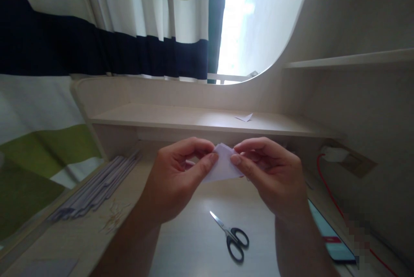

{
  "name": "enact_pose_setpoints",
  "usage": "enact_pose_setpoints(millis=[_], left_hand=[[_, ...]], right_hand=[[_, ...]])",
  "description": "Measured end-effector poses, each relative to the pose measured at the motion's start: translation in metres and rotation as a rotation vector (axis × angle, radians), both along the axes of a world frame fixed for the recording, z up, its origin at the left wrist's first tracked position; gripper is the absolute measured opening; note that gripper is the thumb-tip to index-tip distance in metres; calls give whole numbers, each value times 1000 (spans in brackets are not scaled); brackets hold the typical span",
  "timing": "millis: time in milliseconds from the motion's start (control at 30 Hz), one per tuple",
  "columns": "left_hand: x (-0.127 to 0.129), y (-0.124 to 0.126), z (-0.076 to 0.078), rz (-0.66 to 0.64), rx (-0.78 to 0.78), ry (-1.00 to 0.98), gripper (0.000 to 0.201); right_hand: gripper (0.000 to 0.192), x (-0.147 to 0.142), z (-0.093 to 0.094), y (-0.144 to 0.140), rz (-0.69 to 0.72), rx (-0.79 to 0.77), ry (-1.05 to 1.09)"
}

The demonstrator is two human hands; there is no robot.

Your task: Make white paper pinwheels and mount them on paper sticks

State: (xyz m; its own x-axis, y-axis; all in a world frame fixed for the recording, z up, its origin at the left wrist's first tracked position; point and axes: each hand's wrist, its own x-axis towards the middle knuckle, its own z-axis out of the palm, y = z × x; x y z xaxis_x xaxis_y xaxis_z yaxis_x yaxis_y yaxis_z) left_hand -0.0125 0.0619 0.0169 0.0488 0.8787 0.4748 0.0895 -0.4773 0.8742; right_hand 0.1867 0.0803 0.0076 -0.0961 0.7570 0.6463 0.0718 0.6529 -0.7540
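Both hands hold a small folded piece of pale lilac paper (224, 166) in the air above the desk. My left hand (176, 175) pinches its left side between thumb and fingers. My right hand (271, 171) pinches its right side the same way. The fingers hide part of the paper's edges. A pair of black-handled scissors (232, 236) lies on the desk (194, 247) below the hands, blades pointing up and left.
A stack of long pale paper strips (97, 186) lies at the left of the desk. A phone (331, 238) lies at the right beside a red cable (333, 201). A small paper scrap (245, 117) sits on the shelf (194, 117) behind. Striped curtains hang at the back.
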Motion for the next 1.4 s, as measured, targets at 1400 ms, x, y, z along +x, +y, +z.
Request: enact_pose_setpoints(millis=[1400], left_hand=[[-17,12,2,-214,-91,27,14]], right_hand=[[9,7,5,-6,47,104,-121]])
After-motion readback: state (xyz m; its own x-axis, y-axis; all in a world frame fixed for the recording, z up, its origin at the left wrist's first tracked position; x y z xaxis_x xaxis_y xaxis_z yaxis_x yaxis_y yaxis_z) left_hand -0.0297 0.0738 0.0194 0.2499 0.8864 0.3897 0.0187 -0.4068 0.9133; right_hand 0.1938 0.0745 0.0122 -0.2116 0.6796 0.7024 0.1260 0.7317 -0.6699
